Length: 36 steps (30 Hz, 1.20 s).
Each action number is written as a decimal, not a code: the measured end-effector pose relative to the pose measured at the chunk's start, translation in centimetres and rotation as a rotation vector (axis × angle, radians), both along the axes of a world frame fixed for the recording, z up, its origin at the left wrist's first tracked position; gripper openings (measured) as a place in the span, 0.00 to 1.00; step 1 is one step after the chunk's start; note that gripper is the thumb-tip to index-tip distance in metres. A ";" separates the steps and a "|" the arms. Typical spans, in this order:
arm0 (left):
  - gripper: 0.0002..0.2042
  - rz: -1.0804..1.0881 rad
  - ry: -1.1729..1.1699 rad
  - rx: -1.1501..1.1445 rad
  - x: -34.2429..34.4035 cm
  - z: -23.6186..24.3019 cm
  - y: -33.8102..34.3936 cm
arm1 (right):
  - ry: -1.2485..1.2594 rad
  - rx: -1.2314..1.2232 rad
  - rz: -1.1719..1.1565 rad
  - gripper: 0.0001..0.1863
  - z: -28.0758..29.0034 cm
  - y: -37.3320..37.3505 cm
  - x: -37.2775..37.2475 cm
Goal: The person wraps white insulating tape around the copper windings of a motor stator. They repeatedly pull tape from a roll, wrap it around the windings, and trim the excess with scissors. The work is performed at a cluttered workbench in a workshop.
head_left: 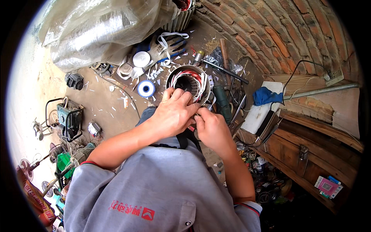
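Note:
A metal motor stator with red and white windings inside stands in the middle of the view. My left hand lies over its near rim, fingers bent and gripping there. My right hand is closed just beside it at the lower right of the stator, pinching something mostly hidden; a bit of red shows beneath the fingers. Around them are a blue-and-white tape spool, a white tape roll, a dark green cylinder, a black bar and a grey work glove with white tape over it.
Plastic sheeting covers something at top left. Small machines, including a dark framed one, stand at left among white scraps. A brick wall, wooden cabinet, blue cloth and cables are at right. Clutter lies beside my right arm.

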<state>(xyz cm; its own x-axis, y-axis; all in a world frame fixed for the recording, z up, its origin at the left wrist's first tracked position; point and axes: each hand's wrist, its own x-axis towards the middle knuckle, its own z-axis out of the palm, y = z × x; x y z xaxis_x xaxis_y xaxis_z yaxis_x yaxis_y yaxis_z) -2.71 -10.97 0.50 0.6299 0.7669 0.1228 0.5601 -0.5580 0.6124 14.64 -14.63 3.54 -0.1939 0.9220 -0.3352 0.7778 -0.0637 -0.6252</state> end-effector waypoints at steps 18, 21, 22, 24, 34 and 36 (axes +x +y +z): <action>0.08 0.084 -0.089 0.089 1.5 -1.6 -1.0 | -0.435 0.197 -0.529 0.17 -17.3 -15.3 13.4; 0.07 0.084 -0.074 0.116 1.5 -1.9 -0.9 | -0.512 0.197 -0.472 0.16 -16.1 -15.6 13.4; 0.07 0.087 -0.069 0.120 1.4 -2.0 -1.0 | -0.503 0.140 -0.474 0.16 -15.6 -16.0 13.6; 0.07 0.097 -0.061 0.099 1.4 -2.0 -1.2 | -0.483 0.028 -0.478 0.16 -14.6 -17.1 14.0; 0.08 0.130 -0.019 0.055 1.4 -1.6 -1.5 | -0.488 0.054 -0.510 0.16 -9.4 -27.7 17.8; 0.09 0.141 -0.044 0.092 1.8 -1.5 -1.7 | -0.238 0.029 -0.680 0.16 -7.1 -30.4 18.8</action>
